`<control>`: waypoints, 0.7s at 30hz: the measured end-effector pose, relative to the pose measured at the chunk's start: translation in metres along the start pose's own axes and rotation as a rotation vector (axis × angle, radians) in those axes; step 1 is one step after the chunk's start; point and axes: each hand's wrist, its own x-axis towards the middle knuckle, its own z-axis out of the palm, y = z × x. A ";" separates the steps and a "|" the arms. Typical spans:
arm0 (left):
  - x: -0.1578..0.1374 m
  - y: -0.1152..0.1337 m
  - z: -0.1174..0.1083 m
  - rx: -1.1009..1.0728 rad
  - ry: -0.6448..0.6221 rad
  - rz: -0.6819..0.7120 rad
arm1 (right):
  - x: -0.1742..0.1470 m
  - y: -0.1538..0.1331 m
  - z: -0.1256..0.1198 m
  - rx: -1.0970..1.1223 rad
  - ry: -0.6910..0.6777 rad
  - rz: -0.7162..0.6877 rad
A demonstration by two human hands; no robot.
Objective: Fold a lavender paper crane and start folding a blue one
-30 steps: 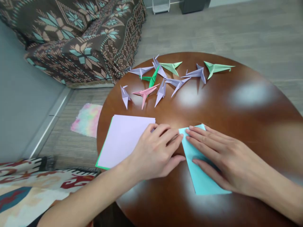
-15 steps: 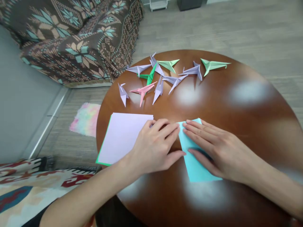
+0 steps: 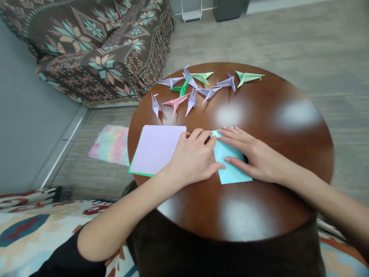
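A light blue sheet of paper (image 3: 233, 175), apparently folded, lies flat on the table. Across its upper right part rests my right hand (image 3: 253, 154), open, with fingers stretched out and thumb apart. My left hand (image 3: 193, 157) is at the sheet's left edge. Its fingers are loosely bent near the upper left corner, and its thumb touches the edge lower down, with a gap between thumb and fingers. Just left of this hand is a stack of square paper (image 3: 158, 148), lilac on top with a green edge below; my hand covers its right side.
Several folded paper cranes lie toward the table's far side, among them a pink crane (image 3: 175, 103), a dark green crane (image 3: 182, 89) and a light green crane (image 3: 248, 77). The round brown table (image 3: 282, 142) is glossy. Beyond it stands a sofa with a patterned cover (image 3: 106, 65).
The camera view has shifted, so the table looks smaller and its near edge shows. Both hands remain at the light blue paper, in nearly the same pose.
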 end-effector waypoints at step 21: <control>-0.010 0.003 0.010 -0.079 0.047 -0.023 | -0.031 -0.010 0.000 -0.112 0.005 0.030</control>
